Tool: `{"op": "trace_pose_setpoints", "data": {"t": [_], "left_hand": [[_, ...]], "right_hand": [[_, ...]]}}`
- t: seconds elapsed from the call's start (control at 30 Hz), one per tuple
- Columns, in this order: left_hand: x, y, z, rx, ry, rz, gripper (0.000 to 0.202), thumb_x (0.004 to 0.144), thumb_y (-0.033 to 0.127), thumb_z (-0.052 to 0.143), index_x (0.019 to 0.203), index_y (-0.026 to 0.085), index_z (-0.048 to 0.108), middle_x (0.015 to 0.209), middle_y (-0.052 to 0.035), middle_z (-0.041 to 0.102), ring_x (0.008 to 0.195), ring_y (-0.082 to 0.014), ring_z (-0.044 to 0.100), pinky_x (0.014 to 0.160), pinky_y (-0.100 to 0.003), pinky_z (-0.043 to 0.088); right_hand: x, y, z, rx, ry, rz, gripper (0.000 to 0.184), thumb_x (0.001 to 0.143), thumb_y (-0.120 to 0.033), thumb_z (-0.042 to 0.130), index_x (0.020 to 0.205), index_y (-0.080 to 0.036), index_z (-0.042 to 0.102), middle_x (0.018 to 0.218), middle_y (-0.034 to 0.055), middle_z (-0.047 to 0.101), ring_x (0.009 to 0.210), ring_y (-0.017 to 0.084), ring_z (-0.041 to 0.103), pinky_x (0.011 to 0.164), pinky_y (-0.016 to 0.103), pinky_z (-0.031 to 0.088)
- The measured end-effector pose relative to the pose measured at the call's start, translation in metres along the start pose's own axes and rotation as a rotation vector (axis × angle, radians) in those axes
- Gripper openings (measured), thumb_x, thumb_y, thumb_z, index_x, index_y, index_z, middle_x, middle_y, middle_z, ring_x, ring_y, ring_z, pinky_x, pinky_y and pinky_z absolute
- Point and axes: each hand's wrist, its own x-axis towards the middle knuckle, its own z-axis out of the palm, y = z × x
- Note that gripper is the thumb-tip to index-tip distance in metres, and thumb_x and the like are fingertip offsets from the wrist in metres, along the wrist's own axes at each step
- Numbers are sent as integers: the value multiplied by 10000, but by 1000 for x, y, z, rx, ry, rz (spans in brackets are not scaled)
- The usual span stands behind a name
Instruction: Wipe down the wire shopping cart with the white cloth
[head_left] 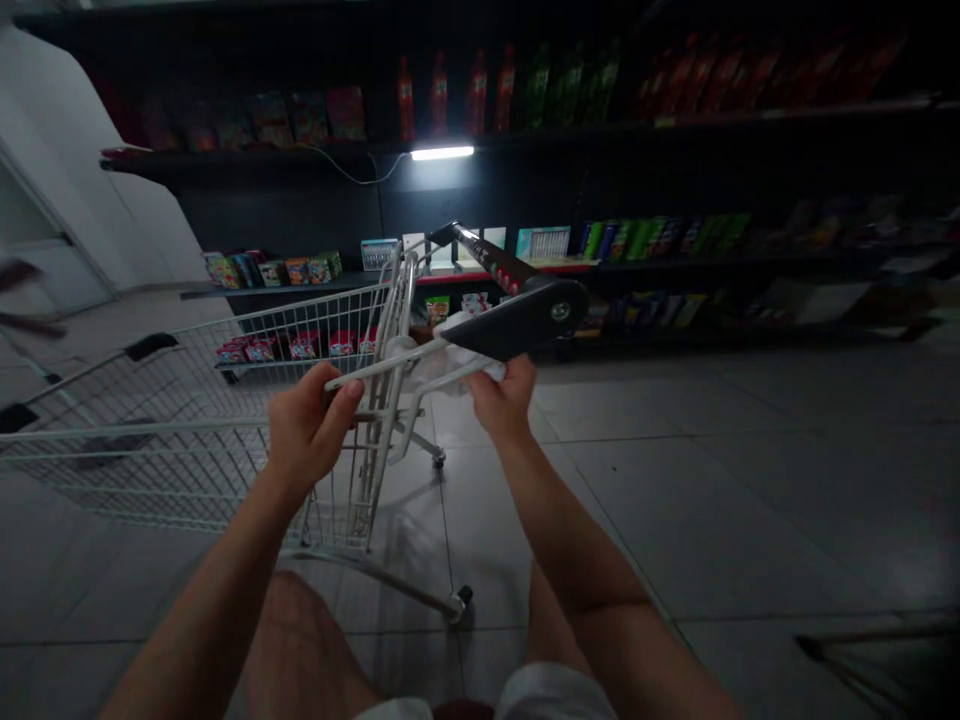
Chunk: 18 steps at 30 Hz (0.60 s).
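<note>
A white wire shopping cart (pixel 187 440) stands in front of me, its basket stretching to the left and its black-and-red handle (pixel 517 315) pointing up and away. My left hand (pixel 311 425) grips a white metal tube of the cart's frame. My right hand (pixel 504 395) presses a crumpled white cloth (pixel 450 362) against the tube near the black handle end. The cloth lies partly under the handle, and my fingers hide some of it.
Dark store shelves (pixel 660 130) with bottles, packets and boxes run along the back, lit by a strip lamp (pixel 442 153). Grey floor tiles (pixel 712 500) lie below. A white wall and door (pixel 60 230) stand at left, with a blurred dark object (pixel 22 295) at the edge.
</note>
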Motion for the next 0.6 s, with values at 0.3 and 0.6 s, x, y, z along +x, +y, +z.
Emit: {"op": "trace_pose_setpoints", "data": {"t": [0.3,0.6], "left_hand": [[-6,-9,-21,-112,-32,30,353,896,486,531,679,207,534,488,33,569,431,-108,532,420,-217,409],[0,-23,-34,-160,-49,26,396,903,483,509,644,190,574,523,-4,630,442,-121,575,423,-222,438]], "right_hand": [[79,3,63,247,-792,101,212,721,-107,520,889,-136,647,814,-7,610,724,77,525,702,233,448],[87,-24,68,611,-1088,184,245,744,-346,631,848,-125,622,782,-9,575,722,71,496,649,204,399]]}}
